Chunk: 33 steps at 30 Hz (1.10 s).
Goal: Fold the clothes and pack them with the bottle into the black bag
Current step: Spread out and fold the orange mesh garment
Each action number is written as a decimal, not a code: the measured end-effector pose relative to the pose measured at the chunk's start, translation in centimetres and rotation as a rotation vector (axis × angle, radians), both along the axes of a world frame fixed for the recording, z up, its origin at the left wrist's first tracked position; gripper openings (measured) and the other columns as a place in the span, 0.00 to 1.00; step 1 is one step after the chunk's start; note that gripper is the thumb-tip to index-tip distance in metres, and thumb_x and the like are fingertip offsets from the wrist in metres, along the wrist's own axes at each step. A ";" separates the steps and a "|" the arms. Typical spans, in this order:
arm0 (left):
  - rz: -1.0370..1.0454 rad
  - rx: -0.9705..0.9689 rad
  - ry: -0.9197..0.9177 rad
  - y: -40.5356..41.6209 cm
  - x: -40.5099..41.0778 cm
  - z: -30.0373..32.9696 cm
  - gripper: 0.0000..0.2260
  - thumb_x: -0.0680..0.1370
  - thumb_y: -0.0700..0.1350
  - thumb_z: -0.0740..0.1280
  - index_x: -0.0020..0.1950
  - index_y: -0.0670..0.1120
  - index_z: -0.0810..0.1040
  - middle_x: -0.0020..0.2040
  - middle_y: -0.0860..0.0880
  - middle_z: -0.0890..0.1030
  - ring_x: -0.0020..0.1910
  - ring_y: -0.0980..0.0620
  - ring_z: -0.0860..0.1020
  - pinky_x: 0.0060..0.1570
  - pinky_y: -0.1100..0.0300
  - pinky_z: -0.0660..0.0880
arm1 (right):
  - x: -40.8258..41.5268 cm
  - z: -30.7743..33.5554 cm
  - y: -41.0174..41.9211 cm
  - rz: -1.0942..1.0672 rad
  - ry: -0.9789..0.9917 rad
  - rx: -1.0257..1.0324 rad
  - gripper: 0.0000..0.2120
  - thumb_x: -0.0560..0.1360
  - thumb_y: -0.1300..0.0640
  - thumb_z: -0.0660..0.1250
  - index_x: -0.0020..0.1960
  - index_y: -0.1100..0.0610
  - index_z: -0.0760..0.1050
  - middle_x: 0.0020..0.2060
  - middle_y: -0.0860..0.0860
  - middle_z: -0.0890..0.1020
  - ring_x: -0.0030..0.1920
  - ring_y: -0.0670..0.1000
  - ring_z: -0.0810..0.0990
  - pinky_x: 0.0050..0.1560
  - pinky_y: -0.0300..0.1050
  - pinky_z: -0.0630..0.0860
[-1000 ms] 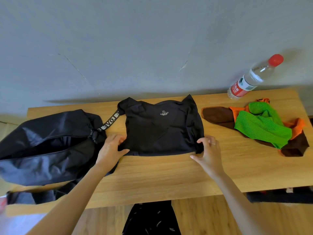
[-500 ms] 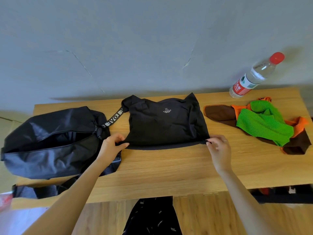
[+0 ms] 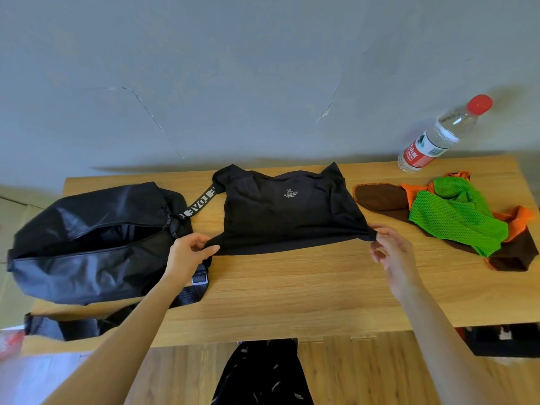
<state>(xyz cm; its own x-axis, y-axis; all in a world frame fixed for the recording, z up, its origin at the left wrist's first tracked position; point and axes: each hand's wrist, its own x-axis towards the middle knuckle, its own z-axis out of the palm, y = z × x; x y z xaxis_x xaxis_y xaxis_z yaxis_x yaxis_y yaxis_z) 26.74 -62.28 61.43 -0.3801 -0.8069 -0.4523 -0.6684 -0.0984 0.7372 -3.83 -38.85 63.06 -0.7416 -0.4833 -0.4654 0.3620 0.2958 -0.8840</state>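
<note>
Now the wooden table [image 3: 292,293] carries everything, with the black bag [image 3: 87,241] lying unzipped at its left end, mouth gaping toward the person. Beside it, mid-table, the black shirt [image 3: 289,214] has been tugged taut since a second ago: then both hands rested on its near corners, and now the lower hem is lifted and stretched between them. The left hand [image 3: 187,252] pinches the left corner between thumb and curled fingers; the right hand [image 3: 391,252] pinches the right corner at its fingertips, the other fingers loosely spread. I judge this to be the start of a fold, so packing is not close. To the right lies a crumpled heap, a green mesh garment [image 3: 458,217] on a brown and orange garment [image 3: 380,197], unfolded. The water bottle [image 3: 441,135] stands at the far right edge, well apart from the bag. The bag's lettered strap [image 3: 201,203] runs under the shirt's left shoulder and may snag.
</note>
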 end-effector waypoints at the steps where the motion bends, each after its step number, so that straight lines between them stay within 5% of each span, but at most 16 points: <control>1: 0.002 -0.015 -0.005 0.2 0.0 0.0 0.04 0.72 0.41 0.73 0.43 0.43 0.80 0.35 0.46 0.78 0.33 0.53 0.73 0.37 0.63 0.72 | 0.0 0.1 0.0 0.027 -0.001 0.007 0.10 0.78 0.66 0.58 0.47 0.57 0.77 0.41 0.55 0.78 0.32 0.50 0.71 0.30 0.41 0.66; 5: 0.052 -0.049 0.023 0.7 0.0 0.3 0.10 0.73 0.42 0.72 0.38 0.38 0.76 0.31 0.47 0.76 0.29 0.54 0.71 0.35 0.63 0.71 | -0.1 0.4 -0.2 0.070 -0.026 -0.006 0.09 0.80 0.65 0.55 0.43 0.58 0.70 0.29 0.54 0.74 0.27 0.50 0.73 0.32 0.44 0.67; 9: 0.104 -0.011 0.139 1.0 0.2 1.0 0.07 0.76 0.39 0.68 0.42 0.36 0.75 0.32 0.45 0.74 0.31 0.53 0.72 0.37 0.62 0.73 | 0.1 0.6 -0.4 0.131 0.006 0.010 0.09 0.82 0.63 0.53 0.48 0.58 0.71 0.34 0.57 0.80 0.35 0.53 0.82 0.39 0.42 0.78; 12: 0.128 0.103 0.241 1.1 0.0 1.6 0.05 0.78 0.38 0.65 0.46 0.36 0.75 0.35 0.44 0.75 0.32 0.57 0.76 0.36 0.64 0.76 | 0.1 0.3 -0.5 0.180 -0.007 0.043 0.09 0.76 0.61 0.65 0.55 0.57 0.72 0.42 0.55 0.82 0.43 0.53 0.82 0.46 0.41 0.78; 15: 0.174 0.225 0.345 1.1 -0.4 2.3 0.05 0.79 0.38 0.63 0.47 0.37 0.74 0.39 0.44 0.77 0.35 0.55 0.78 0.37 0.65 0.78 | 0.2 0.1 -0.6 0.232 0.090 0.153 0.21 0.69 0.69 0.72 0.59 0.57 0.70 0.47 0.51 0.79 0.45 0.49 0.80 0.42 0.37 0.76; 20: 0.232 0.229 0.385 0.8 -1.0 3.0 0.05 0.77 0.36 0.65 0.41 0.40 0.74 0.35 0.47 0.75 0.33 0.56 0.76 0.35 0.66 0.77 | 0.2 -0.4 -0.3 0.145 0.259 0.175 0.04 0.74 0.68 0.67 0.42 0.63 0.73 0.32 0.59 0.76 0.25 0.45 0.76 0.27 0.35 0.73; 33: 0.207 0.177 0.383 0.7 -0.5 3.3 0.08 0.76 0.35 0.66 0.38 0.39 0.71 0.45 0.49 0.81 0.32 0.56 0.79 0.35 0.65 0.78 | -0.4 1.1 0.4 -0.019 0.075 0.035 0.07 0.80 0.63 0.58 0.45 0.57 0.72 0.33 0.55 0.74 0.25 0.48 0.79 0.25 0.39 0.73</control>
<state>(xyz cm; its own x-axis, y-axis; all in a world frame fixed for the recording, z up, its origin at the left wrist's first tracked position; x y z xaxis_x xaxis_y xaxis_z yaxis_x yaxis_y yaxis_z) 26.19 -61.57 64.70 -0.3853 -0.8067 -0.4481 -0.3044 -0.3473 0.8870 -4.25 -38.49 64.20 -0.7840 -0.4528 -0.4246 0.3011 0.3208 -0.8980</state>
